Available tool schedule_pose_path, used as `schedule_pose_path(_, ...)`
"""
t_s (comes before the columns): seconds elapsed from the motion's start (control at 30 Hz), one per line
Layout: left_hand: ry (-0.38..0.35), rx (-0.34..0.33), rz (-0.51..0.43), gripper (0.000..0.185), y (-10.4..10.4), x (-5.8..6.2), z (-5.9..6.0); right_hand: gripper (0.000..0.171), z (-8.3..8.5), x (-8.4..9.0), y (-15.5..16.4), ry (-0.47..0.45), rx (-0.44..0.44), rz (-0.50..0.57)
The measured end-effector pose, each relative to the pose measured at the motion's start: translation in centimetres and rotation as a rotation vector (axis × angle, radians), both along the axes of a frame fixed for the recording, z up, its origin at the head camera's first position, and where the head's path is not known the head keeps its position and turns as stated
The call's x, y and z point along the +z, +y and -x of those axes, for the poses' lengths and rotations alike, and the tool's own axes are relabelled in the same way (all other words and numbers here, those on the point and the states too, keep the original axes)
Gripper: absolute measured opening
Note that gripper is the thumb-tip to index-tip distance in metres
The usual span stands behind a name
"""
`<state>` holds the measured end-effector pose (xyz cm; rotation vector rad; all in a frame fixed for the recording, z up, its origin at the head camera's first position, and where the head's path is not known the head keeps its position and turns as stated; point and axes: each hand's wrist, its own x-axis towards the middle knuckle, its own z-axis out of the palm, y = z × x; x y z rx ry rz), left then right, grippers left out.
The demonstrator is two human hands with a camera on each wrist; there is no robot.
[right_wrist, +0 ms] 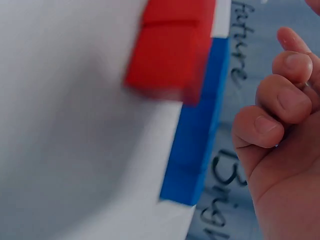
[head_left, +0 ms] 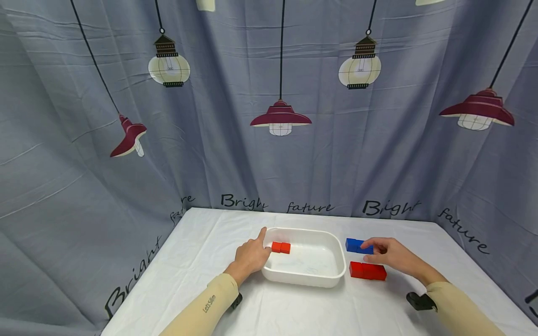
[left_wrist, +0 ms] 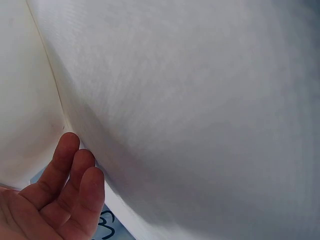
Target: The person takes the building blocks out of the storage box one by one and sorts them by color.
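A white cloth with fine weave covers the bench (head_left: pixel 201 261). Near its middle stands a white plastic tub (head_left: pixel 313 279), rectangular with rounded corners and a smooth rolled rim. Inside it, close to the left wall, lies a small red block (head_left: pixel 280 247) made of two cubes; the rest of the tub floor is bare.

The left hand (head_left: pixel 251 255) rests against the left rim of the tub, its fingers (left_wrist: pixel 75 170) straight and relaxed, the index finger pointing along the rim toward the far edge of the bench. It grips nothing.

Right of the tub, two more matte, sharp-edged blocks lie on the cloth: a blue block (head_left: pixel 358 246) farther back and a longer red block (head_left: pixel 367 270) nearer the front edge. The right hand (head_left: pixel 391 254) reaches to the blue block, its curled fingers (right_wrist: pixel 265 125) touching the block's right end.
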<state>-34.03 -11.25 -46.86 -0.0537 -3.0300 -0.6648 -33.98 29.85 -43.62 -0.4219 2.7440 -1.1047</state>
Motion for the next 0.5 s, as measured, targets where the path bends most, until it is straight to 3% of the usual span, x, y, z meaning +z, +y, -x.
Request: schedule_pose_path(0.5,-0.024,0.015,0.0,0.07,0.2,-0.1,0.1,0.041,1.8,3.3,-5.9,0.088,0.214,0.047)
